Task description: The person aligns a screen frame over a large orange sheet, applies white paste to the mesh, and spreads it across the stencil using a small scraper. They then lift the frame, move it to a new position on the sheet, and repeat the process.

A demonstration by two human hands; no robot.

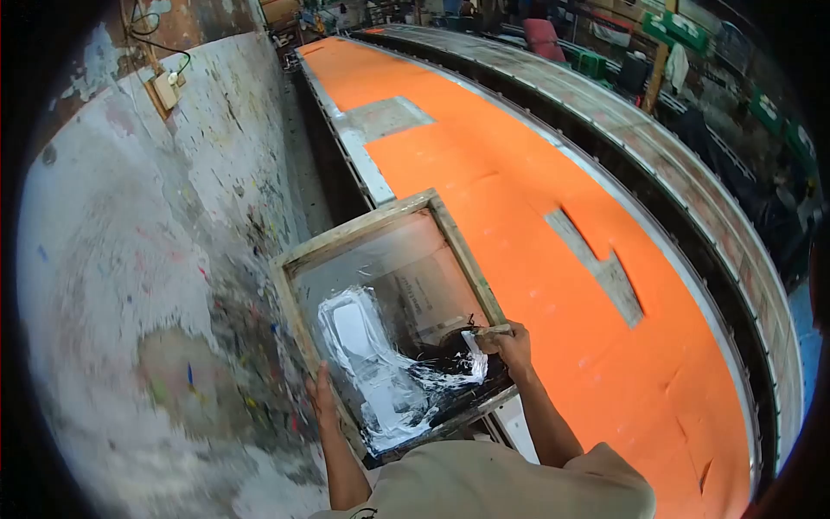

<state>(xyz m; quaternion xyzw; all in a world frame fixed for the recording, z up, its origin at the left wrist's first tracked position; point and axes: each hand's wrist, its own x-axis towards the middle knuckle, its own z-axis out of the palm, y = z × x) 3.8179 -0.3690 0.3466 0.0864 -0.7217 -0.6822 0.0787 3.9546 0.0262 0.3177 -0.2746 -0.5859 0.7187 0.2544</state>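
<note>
A wooden-framed printing screen [294, 255] lies tilted in front of me, its mesh smeared with thick white ink [350, 324]. My left hand [322, 400] holds the left side of the screen's frame, its fingers along the outer edge. At the right side of the screen, my right hand [513, 344] is closed round a wooden squeegee [491, 332]. White ink coats the squeegee's end, which sits over a dark patch in the lower right corner of the mesh.
A long table [380, 186] to the right carries orange sheeting [510, 251] with cut-out openings. Beyond it runs a second long table [657, 143]. A paint-stained wall [164, 285] stands close on my left, with a socket box [164, 89]. Green crates [674, 30] are at the back right.
</note>
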